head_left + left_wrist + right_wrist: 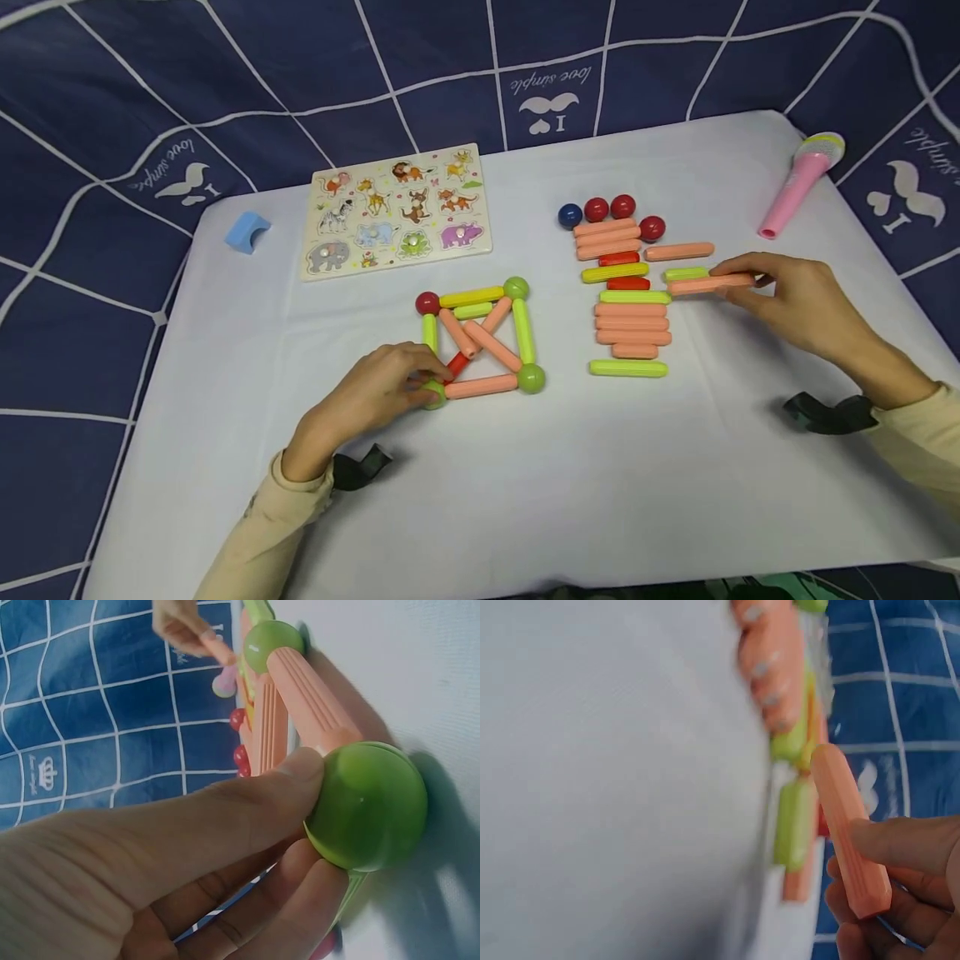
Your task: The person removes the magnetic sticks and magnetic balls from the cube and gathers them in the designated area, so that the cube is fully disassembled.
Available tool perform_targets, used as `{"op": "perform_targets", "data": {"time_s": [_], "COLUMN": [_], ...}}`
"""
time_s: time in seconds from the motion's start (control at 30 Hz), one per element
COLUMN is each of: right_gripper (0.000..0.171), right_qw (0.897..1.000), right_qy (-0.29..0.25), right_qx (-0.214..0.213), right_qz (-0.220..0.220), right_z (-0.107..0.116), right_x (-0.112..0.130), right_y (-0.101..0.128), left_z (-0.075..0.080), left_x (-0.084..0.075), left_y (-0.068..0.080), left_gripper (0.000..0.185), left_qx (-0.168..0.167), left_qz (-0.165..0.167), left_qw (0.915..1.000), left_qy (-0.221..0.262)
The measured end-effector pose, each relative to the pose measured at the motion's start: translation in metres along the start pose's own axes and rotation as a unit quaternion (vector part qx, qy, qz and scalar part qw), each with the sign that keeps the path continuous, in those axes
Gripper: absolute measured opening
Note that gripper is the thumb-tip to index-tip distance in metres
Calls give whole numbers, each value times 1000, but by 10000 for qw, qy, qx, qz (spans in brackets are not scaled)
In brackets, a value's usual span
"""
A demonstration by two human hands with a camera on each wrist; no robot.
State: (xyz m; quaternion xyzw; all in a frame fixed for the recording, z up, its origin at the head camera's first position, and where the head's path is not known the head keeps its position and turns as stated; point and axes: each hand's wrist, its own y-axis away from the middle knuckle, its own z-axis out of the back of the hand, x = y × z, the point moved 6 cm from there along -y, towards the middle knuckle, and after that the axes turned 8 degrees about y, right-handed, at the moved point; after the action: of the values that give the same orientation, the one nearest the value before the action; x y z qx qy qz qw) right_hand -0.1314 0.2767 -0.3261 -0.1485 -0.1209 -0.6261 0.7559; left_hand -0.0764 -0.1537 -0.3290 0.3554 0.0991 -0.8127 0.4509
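On the white table (525, 500), the biggest thing is the animal puzzle (396, 210), lying at about eleven o'clock from me. Next in size is the stick pile (628, 308), at one o'clock, with four balls (609, 208) at its far end. Beside it, at twelve o'clock, sits the square frame (480, 337) I've built: sticks for sides, balls at the corners, sticks crossing inside. A pink microphone (798, 183) lies far off at two o'clock, and a blue block (246, 231) at ten.

My left hand (371, 400) is at the frame's near-left corner, thumb and fingers curled around the green ball (367, 806) there, pinching it; an orange stick runs from that ball toward the next green corner.

My right hand (798, 304) is just right of the pile, thumb and fingertips pinching one end of an orange stick (708, 284). It points left toward the pile, right next to a short green stick (686, 273); whether they touch I can't tell.
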Motion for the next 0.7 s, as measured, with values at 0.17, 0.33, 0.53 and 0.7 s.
{"op": "perform_targets", "data": {"time_s": [0.17, 0.33, 0.53, 0.7], "right_gripper": [26, 28, 31, 38], "right_qw": [9994, 9998, 9997, 9996], "right_qy": [-166, -57, 34, -15], "right_qx": [181, 206, 226, -221], "right_qz": [-236, -32, -31, 199], "right_z": [-13, -23, -25, -13], "right_x": [-18, -19, -16, 21], "right_y": [-2, -9, -10, -5], "left_z": [0, -2, -1, 10], "left_x": [1, 1, -2, -5], "left_y": [3, 6, 4, 0], "left_gripper": [25, 25, 24, 19], "left_qx": [-39, -54, -31, -22], "left_qz": [66, 101, -75, -264], "left_qw": [9999, 9999, 10000, 9992], "left_qy": [66, 127, 2, 293]}}
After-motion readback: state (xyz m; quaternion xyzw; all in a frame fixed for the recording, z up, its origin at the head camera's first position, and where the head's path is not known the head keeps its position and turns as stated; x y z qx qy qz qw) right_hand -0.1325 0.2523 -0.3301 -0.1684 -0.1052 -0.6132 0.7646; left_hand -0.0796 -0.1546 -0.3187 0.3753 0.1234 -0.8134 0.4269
